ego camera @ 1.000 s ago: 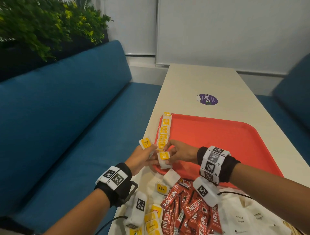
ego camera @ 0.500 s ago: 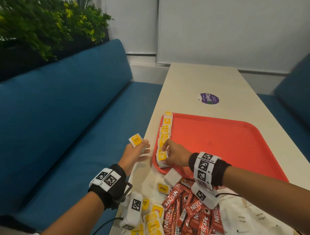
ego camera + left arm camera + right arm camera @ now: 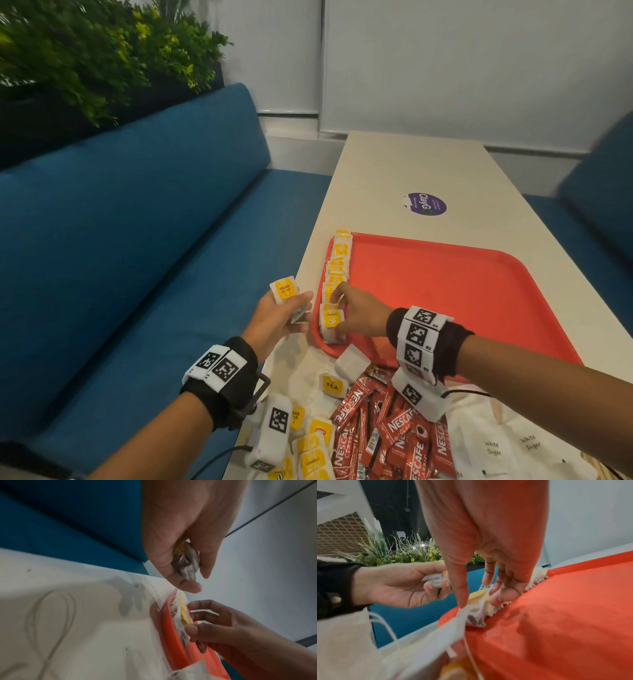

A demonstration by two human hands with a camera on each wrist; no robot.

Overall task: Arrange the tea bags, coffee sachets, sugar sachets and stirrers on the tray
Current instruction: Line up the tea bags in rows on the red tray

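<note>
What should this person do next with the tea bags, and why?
Probably let the right hand leave the row of tea bags along the tray's left edge and take another from the left hand, which holds spare tea bags beside it.

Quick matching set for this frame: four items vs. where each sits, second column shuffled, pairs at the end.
Items:
1. row of tea bags
2. coffee sachets
3. purple sticker
4. tea bag with the RELAX tag

Places:
A. on the table beyond the tray
B. in the left hand
C. along the tray's left edge
D. heaped on the table short of the tray

Pairs: 1-C, 2-D, 3-A, 4-B
</note>
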